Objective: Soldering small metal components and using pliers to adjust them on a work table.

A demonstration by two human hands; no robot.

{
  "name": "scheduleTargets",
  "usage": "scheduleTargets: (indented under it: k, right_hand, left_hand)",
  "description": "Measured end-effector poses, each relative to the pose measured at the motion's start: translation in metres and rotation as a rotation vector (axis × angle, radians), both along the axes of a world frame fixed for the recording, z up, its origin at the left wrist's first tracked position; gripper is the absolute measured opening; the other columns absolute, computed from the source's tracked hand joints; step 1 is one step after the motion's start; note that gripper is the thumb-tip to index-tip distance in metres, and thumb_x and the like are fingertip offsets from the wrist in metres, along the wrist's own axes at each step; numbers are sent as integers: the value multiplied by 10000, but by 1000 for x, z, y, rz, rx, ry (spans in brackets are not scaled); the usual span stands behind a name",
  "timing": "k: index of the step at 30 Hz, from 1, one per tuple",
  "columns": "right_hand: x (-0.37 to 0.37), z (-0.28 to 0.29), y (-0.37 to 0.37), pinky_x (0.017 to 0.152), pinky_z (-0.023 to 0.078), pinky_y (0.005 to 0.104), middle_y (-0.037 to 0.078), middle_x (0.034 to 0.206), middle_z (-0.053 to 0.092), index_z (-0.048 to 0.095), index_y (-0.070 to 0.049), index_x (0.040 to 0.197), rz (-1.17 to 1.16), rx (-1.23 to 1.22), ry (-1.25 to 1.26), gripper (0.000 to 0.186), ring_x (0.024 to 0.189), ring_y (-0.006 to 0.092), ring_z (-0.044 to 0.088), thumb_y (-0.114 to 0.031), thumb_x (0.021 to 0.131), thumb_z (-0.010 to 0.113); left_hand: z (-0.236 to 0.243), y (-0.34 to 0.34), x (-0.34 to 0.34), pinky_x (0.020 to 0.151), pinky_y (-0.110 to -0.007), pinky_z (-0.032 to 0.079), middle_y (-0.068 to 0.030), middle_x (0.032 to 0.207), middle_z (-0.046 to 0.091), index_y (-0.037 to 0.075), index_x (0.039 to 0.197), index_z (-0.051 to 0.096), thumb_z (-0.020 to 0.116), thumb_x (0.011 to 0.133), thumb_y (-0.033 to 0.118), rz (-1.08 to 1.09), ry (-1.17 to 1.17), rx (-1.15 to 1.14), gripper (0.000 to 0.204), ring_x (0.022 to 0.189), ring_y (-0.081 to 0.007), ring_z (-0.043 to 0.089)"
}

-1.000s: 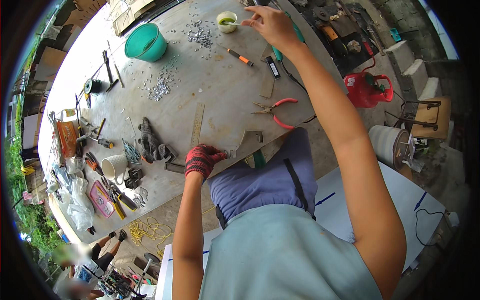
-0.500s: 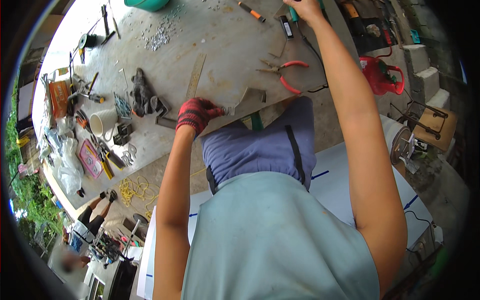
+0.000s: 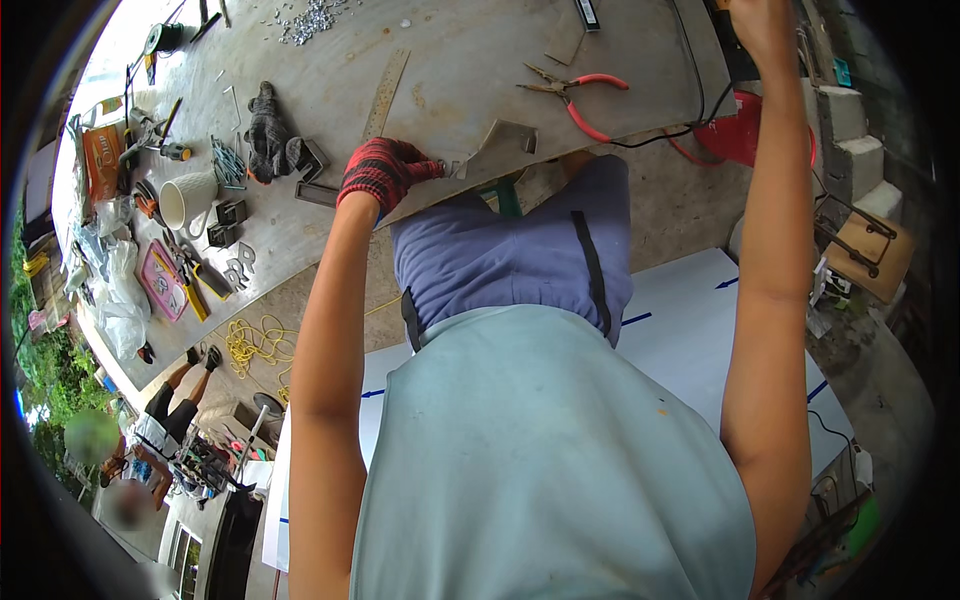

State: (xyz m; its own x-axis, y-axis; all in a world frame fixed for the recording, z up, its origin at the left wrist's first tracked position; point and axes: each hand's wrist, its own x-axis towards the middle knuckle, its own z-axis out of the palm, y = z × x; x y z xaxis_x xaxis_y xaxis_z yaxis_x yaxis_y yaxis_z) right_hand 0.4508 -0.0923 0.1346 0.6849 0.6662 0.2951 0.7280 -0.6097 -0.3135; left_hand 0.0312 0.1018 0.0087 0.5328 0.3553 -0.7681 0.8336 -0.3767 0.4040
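My left hand (image 3: 383,172), in a red and black knitted glove, is at the table's near edge. Its fingers are closed on a small metal piece (image 3: 457,170). Touching or close beside that piece lies a flat, angular metal plate (image 3: 505,143). My bare right hand (image 3: 765,32) is raised at the upper right, past the table's side. Its fingers look curled, but the top edge cuts them off, and what they hold cannot be made out. Pliers with red handles (image 3: 572,95) lie spread on the table between the hands. A steel ruler (image 3: 387,95) points away behind the glove.
A black cable (image 3: 697,75) loops over the table's right side. A red gas cylinder (image 3: 735,130) stands beyond it. On the left lie a dark glove (image 3: 266,135), a white mug (image 3: 187,200), cutters (image 3: 198,270) and plastic bags (image 3: 122,300). Another person (image 3: 165,430) is at lower left.
My right hand has moved right, away from the green-handled tool's earlier place above the table. The view has shifted, so the table sits higher. My left hand keeps its hold at the edge.
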Motion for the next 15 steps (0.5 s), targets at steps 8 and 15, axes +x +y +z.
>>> scheduleTargets:
  k: [8,15]
  right_hand:
    - [-94,74,31,892,458,410,71,964,690,755,-43,1005,632,-383,-44,230,976,240,624,80,849,640]
    - [-104,33,48,947,351,424,35,968,691,769,-96,981,890,-264,-14,208,1006,227,600,33,838,691]
  left_hand:
    - [1,0,1,874,-400,547,-158,980,778,81,1009,818,844,791,479,5,-11,0,455,923,-297,731]
    - [-3,-1,3,857,-388,545,-135,957,783,91,991,822,866,780,447,40,-53,-2,416,898,-256,727]
